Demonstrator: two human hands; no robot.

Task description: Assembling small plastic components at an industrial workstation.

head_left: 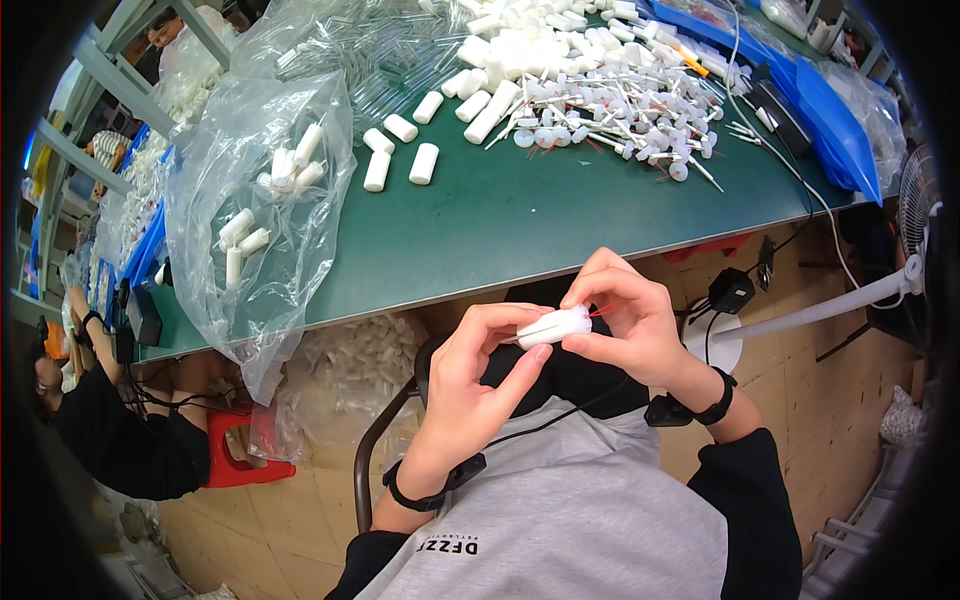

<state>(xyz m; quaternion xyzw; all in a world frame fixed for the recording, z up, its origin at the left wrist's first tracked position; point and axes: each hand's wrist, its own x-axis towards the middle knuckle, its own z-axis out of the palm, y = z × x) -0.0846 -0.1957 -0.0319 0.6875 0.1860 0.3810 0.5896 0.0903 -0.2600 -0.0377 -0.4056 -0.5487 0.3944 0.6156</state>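
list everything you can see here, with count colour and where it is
white tube: one, white, pinched between both hands over the lap
loose white tubes: many, white, on the table at upper middle
small stick parts: a large heap, white with red tips, upper right of the table
plastic bag: one, clear, a few white tubes inside, draped over the table's left edge
table: one, green top
blue trays: a few, blue, far right of the table
fan: one, white, right edge
red stool: one, lower left
another person: one, dark top, lower left
left hand: grips the tube
right hand: grips the tube
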